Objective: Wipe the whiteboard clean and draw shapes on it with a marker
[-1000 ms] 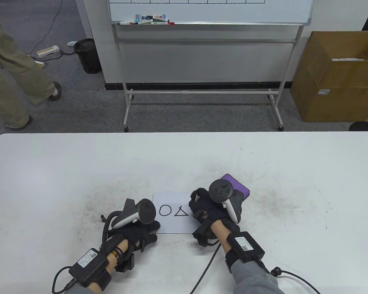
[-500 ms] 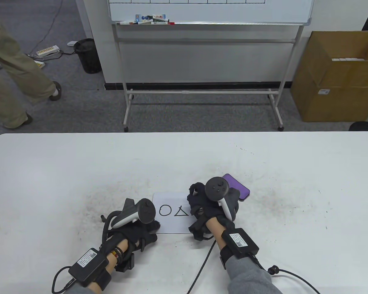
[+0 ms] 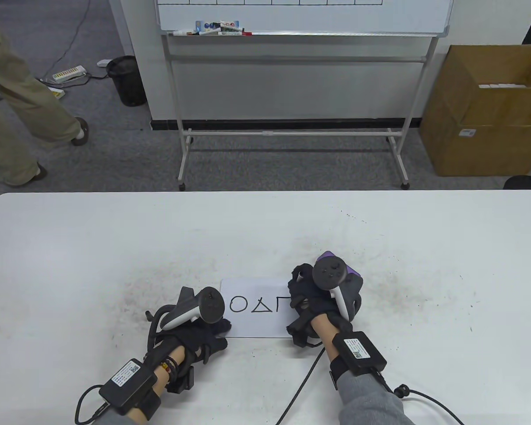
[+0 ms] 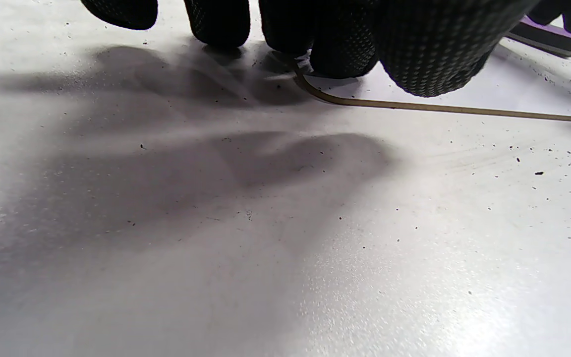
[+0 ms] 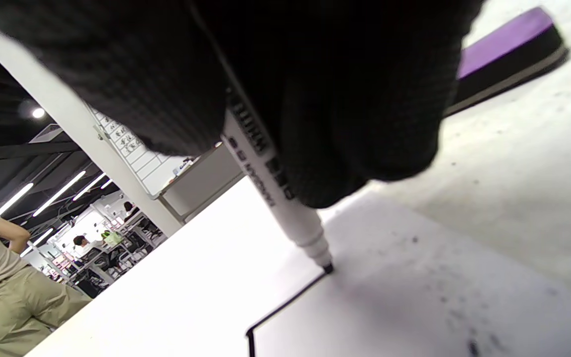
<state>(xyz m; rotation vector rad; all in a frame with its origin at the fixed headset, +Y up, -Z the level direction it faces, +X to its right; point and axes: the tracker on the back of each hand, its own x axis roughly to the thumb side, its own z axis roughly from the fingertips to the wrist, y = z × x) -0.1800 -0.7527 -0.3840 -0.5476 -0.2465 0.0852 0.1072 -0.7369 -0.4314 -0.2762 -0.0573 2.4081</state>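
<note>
Marker (image 5: 275, 198) pinched by right hand (image 3: 323, 292) fingers, label unreadable, left hand (image 3: 203, 330) flat on whiteboard (image 3: 256, 325)

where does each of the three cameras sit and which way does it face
Table view: above and behind the person, looking down and forward at the table; shows left hand, right hand and both forearms.
Left wrist view: low under the left wrist, looking across the tabletop; gloved fingertips on the small whiteboard.
Right wrist view: tilted under the right hand, looking at the marker tip on the board.
Shared: all three show the purple eraser.
</note>
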